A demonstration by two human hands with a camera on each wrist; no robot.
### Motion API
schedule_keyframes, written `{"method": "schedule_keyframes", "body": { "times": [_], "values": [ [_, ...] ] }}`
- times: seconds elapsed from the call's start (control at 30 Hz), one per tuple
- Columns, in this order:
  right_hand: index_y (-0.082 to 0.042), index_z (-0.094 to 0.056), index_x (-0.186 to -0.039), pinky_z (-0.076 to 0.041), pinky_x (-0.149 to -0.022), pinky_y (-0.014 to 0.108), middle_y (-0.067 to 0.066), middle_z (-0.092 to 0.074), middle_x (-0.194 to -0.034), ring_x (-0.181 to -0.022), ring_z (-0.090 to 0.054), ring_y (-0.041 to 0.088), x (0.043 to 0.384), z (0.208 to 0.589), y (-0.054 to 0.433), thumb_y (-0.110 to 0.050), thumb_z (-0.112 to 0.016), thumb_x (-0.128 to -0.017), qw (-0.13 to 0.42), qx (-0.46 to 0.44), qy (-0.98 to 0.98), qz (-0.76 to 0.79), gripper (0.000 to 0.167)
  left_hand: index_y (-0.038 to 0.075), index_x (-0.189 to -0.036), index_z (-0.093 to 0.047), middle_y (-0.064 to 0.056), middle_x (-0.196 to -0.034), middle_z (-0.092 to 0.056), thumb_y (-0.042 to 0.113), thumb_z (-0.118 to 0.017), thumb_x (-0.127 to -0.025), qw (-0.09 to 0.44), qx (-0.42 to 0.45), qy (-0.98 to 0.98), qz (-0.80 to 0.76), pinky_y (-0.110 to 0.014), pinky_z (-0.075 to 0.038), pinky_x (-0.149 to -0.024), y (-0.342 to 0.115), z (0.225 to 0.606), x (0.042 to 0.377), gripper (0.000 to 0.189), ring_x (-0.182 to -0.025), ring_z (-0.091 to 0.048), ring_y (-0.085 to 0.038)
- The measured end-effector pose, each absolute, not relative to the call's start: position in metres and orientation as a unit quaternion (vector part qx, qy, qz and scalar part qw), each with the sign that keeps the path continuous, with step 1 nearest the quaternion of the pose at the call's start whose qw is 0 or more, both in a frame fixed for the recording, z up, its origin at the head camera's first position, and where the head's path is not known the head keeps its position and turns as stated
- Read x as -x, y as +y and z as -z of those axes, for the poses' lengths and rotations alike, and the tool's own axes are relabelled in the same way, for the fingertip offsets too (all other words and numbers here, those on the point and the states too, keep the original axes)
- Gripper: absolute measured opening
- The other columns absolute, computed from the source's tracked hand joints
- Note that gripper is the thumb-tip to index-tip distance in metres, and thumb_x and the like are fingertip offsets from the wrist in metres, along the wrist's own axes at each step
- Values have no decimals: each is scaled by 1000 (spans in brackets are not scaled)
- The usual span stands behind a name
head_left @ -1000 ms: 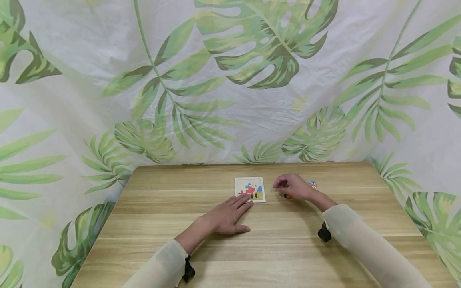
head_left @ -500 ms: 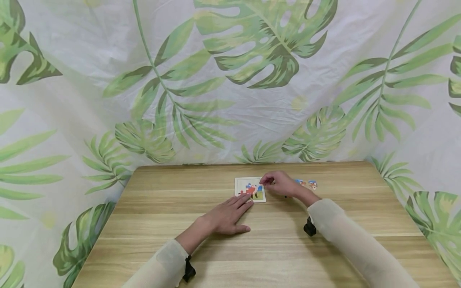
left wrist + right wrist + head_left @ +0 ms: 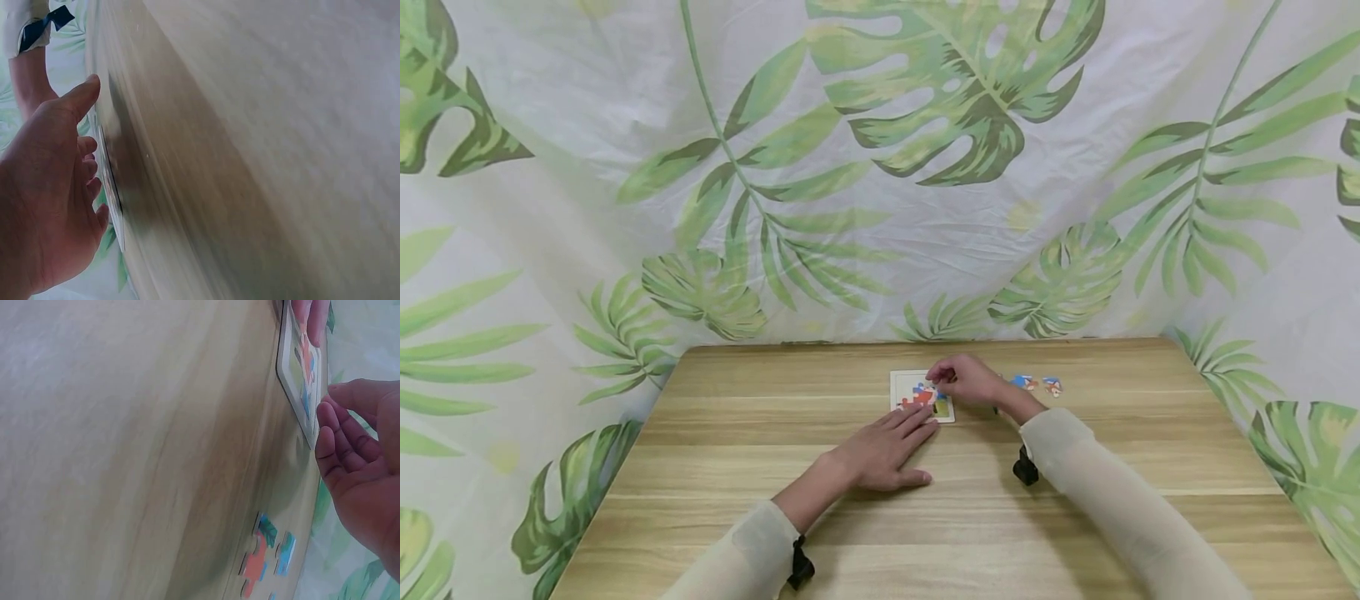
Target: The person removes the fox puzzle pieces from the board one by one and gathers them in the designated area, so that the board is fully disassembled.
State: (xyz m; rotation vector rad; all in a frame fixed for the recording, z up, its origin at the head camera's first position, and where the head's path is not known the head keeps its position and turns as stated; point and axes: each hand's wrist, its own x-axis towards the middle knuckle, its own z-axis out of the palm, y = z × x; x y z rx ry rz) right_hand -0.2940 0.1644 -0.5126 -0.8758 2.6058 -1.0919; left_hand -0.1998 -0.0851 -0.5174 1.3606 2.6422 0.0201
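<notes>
A square jigsaw puzzle board (image 3: 898,379) with a pale frame lies on the wooden table, partly filled with red, blue and green pieces. My left hand (image 3: 887,450) lies flat, palm down, its straight fingertips resting on the board's near edge. Over the board's right side, my right hand (image 3: 966,380) has its fingers curled, thumb and index tips together in a pinch. The puzzle piece between those tips is almost wholly hidden by them. In the right wrist view, the right hand (image 3: 359,434) is right beside the board's rim (image 3: 290,394).
Loose puzzle pieces lie right of the board, among them a blue one (image 3: 1022,382) and an orange-and-blue one (image 3: 1053,387). A red piece (image 3: 255,562) shows in the right wrist view. Behind the table (image 3: 760,467) hangs a leaf-patterned cloth (image 3: 940,233).
My right hand has moved left from the loose pieces to over the board's right side, uncovering pieces behind it. The left hand has stayed on the board's near edge.
</notes>
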Motion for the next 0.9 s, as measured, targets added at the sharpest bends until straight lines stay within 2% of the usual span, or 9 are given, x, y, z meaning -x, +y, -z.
{"method": "schedule_keyframes", "body": {
  "times": [0.3,0.6,0.9],
  "values": [
    [3,-76,-117,-60,-89,38,13,-77,-108,-98,-72,20,300,516,160,4,-68,-98,104,294,880,359,21,13,-170,-24,-11,-178,-13,66,-43,-107,78,-455,887,-5,-41,-18,-132,-80,518,199,85,-165,-11,-27],
    [0,-78,-113,-59,-85,33,9,-78,-102,-92,-70,16,303,516,154,2,-72,-97,108,290,890,336,18,15,-170,-24,-9,-178,-13,68,-44,-106,89,-447,890,1,-41,-18,-132,-78,518,199,86,-165,-11,-25],
    [0,-78,-112,-55,-77,28,8,-76,-97,-86,-67,14,303,516,153,2,-71,-97,118,295,884,343,17,15,-171,-22,-8,-179,-13,72,-44,-104,93,-449,889,13,-40,-17,-132,-78,520,201,90,-165,-9,-24]
  ]
}}
